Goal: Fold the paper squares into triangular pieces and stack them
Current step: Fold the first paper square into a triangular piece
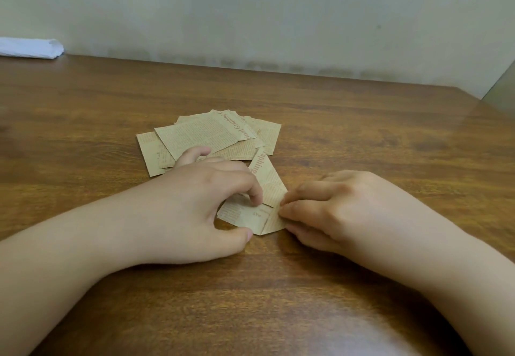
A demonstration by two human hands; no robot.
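Your part-folded paper piece (257, 210) lies at frame centre on the bench (362, 138).
Your left hand (200, 205) presses it with curled fingers; your right hand (334, 210) pinches its right edge. Loose paper squares (206, 135) lie just above.

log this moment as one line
step: folding | left hand: presses paper piece | right hand: pinches its edge | paper squares pile: unfolded behind

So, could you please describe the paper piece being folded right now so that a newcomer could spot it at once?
On the wooden table, look nearer than the loose pile of printed tan squares. The piece being folded lies between the left hand and right hand, fingertips on it. Unlike the flat squares, it is creased, with overlapping flaps.
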